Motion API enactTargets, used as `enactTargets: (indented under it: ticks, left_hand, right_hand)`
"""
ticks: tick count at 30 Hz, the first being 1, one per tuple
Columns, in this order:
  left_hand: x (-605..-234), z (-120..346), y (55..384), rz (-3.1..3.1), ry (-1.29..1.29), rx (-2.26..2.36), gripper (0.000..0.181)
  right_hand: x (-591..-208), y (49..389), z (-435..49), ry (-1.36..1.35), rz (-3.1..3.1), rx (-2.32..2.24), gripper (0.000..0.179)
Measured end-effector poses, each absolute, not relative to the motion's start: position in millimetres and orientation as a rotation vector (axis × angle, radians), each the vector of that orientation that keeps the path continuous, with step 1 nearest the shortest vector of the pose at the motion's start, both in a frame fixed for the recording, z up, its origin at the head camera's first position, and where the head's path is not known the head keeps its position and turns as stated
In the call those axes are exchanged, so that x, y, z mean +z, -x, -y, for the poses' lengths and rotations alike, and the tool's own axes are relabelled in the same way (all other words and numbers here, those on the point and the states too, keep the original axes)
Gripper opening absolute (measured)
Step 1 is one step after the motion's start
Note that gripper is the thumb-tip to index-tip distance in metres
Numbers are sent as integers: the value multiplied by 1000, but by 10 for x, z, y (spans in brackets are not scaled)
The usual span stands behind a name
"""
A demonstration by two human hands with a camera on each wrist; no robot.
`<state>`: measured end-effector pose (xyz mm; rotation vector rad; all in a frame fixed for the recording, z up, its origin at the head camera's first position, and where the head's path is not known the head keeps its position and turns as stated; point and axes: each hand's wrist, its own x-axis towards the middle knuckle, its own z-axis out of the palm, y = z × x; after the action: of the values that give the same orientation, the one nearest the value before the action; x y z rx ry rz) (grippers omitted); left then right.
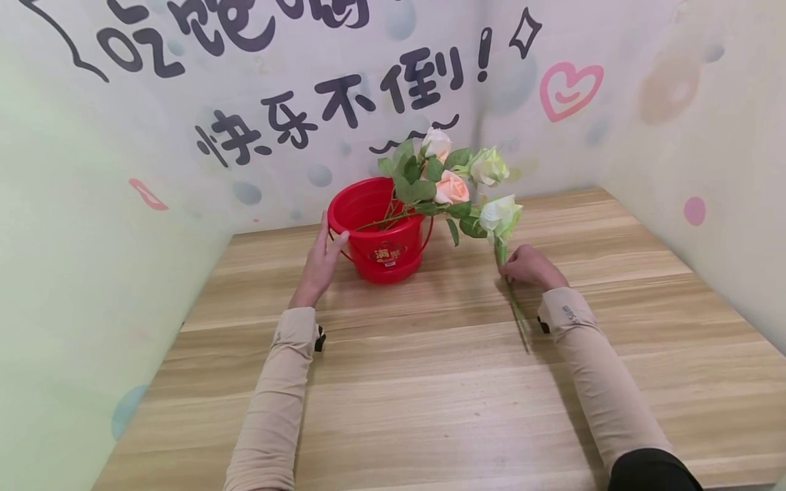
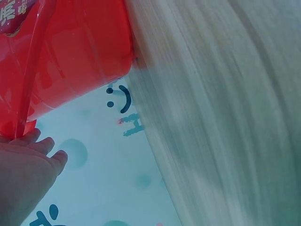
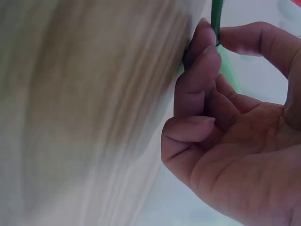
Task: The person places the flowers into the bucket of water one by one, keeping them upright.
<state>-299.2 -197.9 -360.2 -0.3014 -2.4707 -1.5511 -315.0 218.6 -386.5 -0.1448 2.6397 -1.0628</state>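
Observation:
A red bucket stands upright at the back of the table, holding several artificial roses that lean out to the right. My left hand rests against the bucket's left side near the rim, with fairly straight fingers; in the left wrist view the fingertips lie beside the rim and handle. Right of the bucket, my right hand pinches the green stem of a pale white-green rose between thumb and fingers. That rose's head is up, and its lower stem slants down toward the front.
Among the roses in the bucket are a peach rose and a pale green one with green leaves. The wood-grain table meets printed walls at the back and sides.

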Motion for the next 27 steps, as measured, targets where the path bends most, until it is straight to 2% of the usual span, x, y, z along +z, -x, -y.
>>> enactTargets:
  ticks: [8,17,27]
  left_hand:
    - [-3620,1997,3008,2471,292,-1574,81]
    - [-3635,1996,3008,2470,289,-1593,84]
    - [-3637,2002,3019,2476,287,-1599,82]
  right_hand:
    - [-3823,3089,-2262,107,-2531,-1297,27]
    - [-3781,3059,-2329,34,-2472,-1637,15]
    - [-3633,2976,-2417,84,-2345,-2066,10]
